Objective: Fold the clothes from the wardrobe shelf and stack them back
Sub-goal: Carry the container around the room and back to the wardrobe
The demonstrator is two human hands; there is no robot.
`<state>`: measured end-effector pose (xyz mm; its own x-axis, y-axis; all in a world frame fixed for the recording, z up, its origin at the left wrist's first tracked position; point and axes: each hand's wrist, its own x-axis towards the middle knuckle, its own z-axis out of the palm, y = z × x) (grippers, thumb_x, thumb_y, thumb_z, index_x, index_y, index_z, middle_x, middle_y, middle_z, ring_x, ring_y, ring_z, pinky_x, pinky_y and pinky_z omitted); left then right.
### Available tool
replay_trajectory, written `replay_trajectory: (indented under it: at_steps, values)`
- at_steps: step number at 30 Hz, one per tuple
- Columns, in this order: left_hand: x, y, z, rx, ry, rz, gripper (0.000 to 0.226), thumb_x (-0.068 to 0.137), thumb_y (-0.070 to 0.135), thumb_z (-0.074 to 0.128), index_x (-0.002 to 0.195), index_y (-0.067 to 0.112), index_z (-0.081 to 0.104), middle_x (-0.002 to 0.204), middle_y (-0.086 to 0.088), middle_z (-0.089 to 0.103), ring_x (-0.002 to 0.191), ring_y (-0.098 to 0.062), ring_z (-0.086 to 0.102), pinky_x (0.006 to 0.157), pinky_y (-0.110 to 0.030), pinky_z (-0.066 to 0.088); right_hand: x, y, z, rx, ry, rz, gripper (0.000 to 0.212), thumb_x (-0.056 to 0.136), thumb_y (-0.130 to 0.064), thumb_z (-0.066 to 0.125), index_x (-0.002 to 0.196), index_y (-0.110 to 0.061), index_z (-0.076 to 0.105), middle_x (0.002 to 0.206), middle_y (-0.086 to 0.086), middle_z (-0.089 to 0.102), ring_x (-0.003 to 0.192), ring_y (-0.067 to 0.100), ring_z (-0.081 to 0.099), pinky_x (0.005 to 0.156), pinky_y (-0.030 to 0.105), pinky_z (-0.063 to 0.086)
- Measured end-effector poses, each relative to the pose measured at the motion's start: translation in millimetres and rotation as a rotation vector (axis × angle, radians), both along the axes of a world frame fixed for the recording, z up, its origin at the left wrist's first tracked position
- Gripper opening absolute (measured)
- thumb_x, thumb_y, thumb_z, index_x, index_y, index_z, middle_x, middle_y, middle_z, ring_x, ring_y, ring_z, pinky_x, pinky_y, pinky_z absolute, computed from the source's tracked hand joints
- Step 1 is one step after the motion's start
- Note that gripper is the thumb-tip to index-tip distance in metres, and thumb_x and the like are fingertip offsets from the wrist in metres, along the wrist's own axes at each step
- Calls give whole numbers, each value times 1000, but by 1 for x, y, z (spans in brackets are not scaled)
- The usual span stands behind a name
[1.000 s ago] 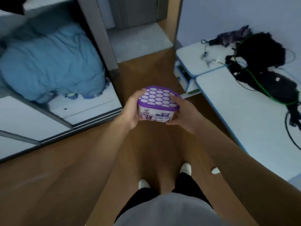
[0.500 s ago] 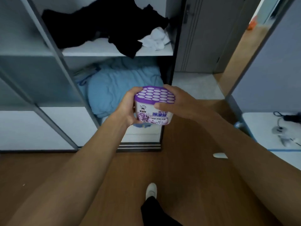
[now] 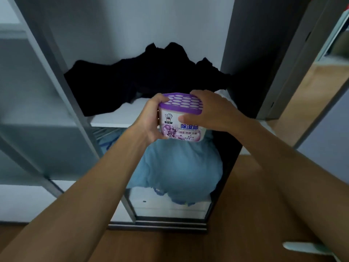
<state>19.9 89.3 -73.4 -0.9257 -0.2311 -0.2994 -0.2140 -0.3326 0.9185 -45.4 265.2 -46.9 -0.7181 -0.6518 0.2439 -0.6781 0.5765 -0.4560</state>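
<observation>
Item: dark clothes [image 3: 151, 78], an unfolded heap of soft, crumpled black cloth with a ragged outline, lying on the white wardrobe shelf [image 3: 117, 116] beyond and above the fingers; one flap hangs over the front edge, left of them. Also a white garment [image 3: 225, 92], a small bunched patch just behind the right fingers, mostly hidden. Held before the shelf edge: dehumidifier tub [image 3: 179, 127], rounded white plastic with a glossy printed label and a purple lid pierced with oval holes, upright between both hands. The left hand [image 3: 149, 121] grips its left wall with the thumb hooked on the lid rim; its fingers are hidden behind. The right hand [image 3: 209, 110] has its fingers curled over the lid's right edge and the thumb pressing the label. Below the fingers: blue bedding [image 3: 179, 167], pale and puffy. Beneath the arms: floor [image 3: 245, 214], smooth brown wood. Handling note: the step appears to be parking the tub clear of the clothes. Keep it level, since a vented lid may leak. Seat it on bare board, not on cloth, and release only once it sits flat.
</observation>
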Motion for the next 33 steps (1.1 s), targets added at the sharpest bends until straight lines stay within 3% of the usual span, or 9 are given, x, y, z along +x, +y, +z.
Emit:
replay_trajectory:
  at_steps: [3,7,9,15,20,23,26,29,33]
  values:
    - [-53,-30,9,59,68,-66,38,87,41,51,67,24,79,76,-2,75,63,-17,73,57,-40,59,-41,-28,14,23,38,-61,67,70,-68,74,122,-29,55,110,-9,60,95,10,61,78,32,53]
    - [-138,-59,28,39,129,-127,49,81,49,60,119,19,71,116,-12,72,110,-33,68,97,-57,50,-96,-59,34,2,94,-224,64,70,-67,74,119,-29,56,110,-6,63,95,15,63,82,37,55]
    - [-176,-66,40,56,136,-174,54,80,50,64,123,17,69,118,-14,71,114,-35,65,101,-59,47,-120,-67,43,-12,97,-306,63,71,-65,74,120,-29,56,109,-8,64,95,14,64,83,40,56]
    - [-274,-71,73,-112,224,-228,26,89,42,59,96,20,69,85,-3,77,77,-21,73,86,-53,58,-197,-74,69,63,176,-556,87,71,-70,73,139,-25,44,128,1,56,111,20,59,89,37,50]
    - [-348,-64,83,-227,339,-231,42,96,47,46,120,16,62,105,-4,74,91,-19,71,79,-39,61,-258,-72,83,106,288,-704,96,69,-71,74,144,-23,37,133,4,53,112,22,59,82,34,45]
    - [-390,-64,84,-209,326,-83,39,101,30,40,119,3,60,108,-11,69,97,-25,67,80,-33,53,-293,-68,88,169,327,-767,97,68,-67,78,142,-21,36,133,6,51,114,26,59,85,39,49]
    - [-431,-69,70,-647,283,-101,29,97,10,45,109,-6,65,111,-22,68,106,-34,63,84,-33,49,-325,-64,93,225,340,-775,96,64,-64,81,138,-20,39,130,7,51,113,28,59,86,44,51]
    - [-455,-62,52,-1159,252,-409,30,95,9,47,119,-1,62,125,-20,62,115,-33,59,95,-35,46,-356,-64,90,234,336,-770,94,64,-64,81,136,-19,40,129,8,51,113,28,58,86,44,50]
    - [-472,-53,22,-1305,273,-748,36,94,22,50,129,18,60,136,-6,59,122,-23,54,101,-32,41,-396,-70,81,224,323,-756,91,66,-62,80,135,-18,41,129,8,50,114,29,57,86,44,50]
